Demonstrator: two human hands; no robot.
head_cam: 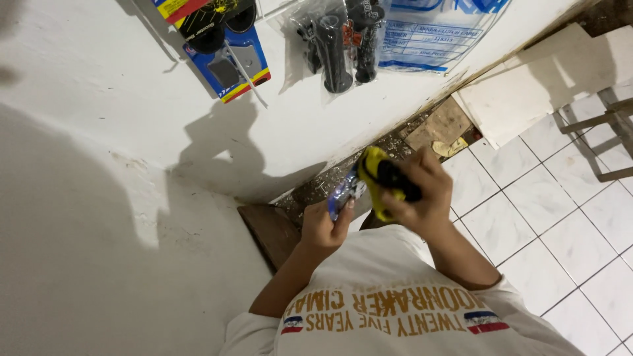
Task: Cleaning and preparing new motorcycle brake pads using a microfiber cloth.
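Note:
My right hand [427, 194] grips a yellow tool with a black handle [382, 178], held in front of my chest near the base of the white wall. My left hand [323, 227] pinches a small shiny blue-and-silver packet [344, 194] right beside the yellow tool; the two things touch or nearly touch. Both forearms come up from my white printed shirt [395, 310] at the bottom of the view.
Packaged parts hang on the white wall [132, 132]: a blue-and-yellow card pack [227, 62], black rubber grips in clear bags [336, 43], a clear bag with a printed label [432, 33]. White tiled floor [560, 217] lies at right, with cardboard scraps [521, 99], debris and a brown board [273, 231].

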